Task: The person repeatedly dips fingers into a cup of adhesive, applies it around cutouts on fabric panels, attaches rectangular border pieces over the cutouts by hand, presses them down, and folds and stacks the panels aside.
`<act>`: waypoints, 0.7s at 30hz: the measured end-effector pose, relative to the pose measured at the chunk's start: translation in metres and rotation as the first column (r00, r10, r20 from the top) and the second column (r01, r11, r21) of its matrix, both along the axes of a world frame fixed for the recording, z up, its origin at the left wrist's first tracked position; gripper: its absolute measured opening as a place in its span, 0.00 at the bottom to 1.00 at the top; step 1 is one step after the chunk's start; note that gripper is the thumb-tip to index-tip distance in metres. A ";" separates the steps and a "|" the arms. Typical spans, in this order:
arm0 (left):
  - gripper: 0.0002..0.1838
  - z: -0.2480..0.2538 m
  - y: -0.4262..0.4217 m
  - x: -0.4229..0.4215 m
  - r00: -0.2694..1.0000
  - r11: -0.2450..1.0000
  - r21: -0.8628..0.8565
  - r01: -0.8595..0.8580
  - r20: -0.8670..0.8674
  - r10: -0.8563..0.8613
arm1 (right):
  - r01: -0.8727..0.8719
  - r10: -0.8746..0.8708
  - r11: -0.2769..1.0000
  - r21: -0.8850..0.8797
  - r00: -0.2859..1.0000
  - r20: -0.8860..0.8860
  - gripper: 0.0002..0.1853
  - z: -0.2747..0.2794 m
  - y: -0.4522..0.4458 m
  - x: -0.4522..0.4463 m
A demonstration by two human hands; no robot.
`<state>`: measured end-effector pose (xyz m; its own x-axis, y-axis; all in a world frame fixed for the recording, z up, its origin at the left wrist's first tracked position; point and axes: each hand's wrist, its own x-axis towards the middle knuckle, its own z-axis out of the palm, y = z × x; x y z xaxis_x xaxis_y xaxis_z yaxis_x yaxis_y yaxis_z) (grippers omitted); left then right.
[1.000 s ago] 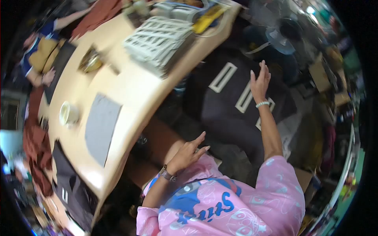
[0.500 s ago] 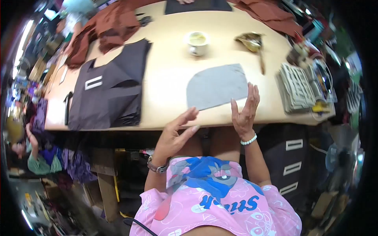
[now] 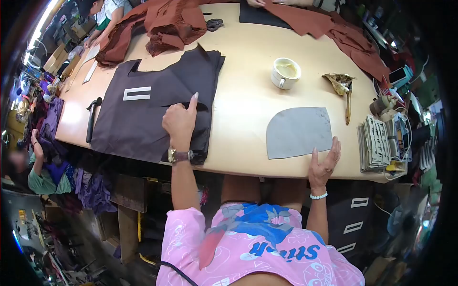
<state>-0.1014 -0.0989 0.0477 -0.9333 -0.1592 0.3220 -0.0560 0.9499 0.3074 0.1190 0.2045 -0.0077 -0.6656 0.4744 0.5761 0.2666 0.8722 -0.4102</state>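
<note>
My left hand (image 3: 179, 123), with a watch on the wrist, is over the stack of dark brown fabric pieces (image 3: 119, 126). Its thumb sticks out apart from the bent fingers, whose tips are hidden; no held thing shows. The top piece carries a white rectangular frame (image 3: 126, 98). By the table's front edge, my right hand (image 3: 323, 168) is open, fingers spread, close to the lower right corner of a grey flat piece (image 3: 298, 133) with one rounded corner. A beaded bracelet circles that wrist.
Behind the grey piece stand a white cup (image 3: 281, 81) of pale paste and a brush (image 3: 348, 107) on a crusted holder. White frame strips (image 3: 374, 143) are stacked at right. Reddish-brown fabric (image 3: 174, 21) covers the far side. Co-workers are at the far edge and left.
My left hand has moved left and forward from the table's front edge onto the dark stack. My right hand stays open near the grey piece. The view has shifted left.
</note>
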 end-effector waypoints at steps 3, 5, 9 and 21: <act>0.22 -0.028 0.001 -0.023 0.992 0.987 0.160 0.021 -0.126 0.000 | 0.002 -0.002 1.000 0.001 1.000 0.006 0.36 0.001 -0.001 -0.001; 0.22 -0.033 -0.006 -0.031 0.984 0.928 0.359 0.095 -0.178 -0.032 | 0.003 -0.003 1.000 0.003 1.000 0.009 0.36 0.002 -0.001 -0.001; 0.07 -0.045 -0.019 -0.050 0.977 0.059 0.980 0.190 -0.183 -0.110 | -0.010 0.010 1.000 0.006 1.000 0.009 0.37 0.001 -0.001 -0.001; 0.07 -0.002 0.057 0.038 0.825 0.351 0.833 0.428 -0.201 -0.529 | -0.586 0.604 0.709 -0.392 0.792 -0.090 0.40 0.049 -0.094 -0.057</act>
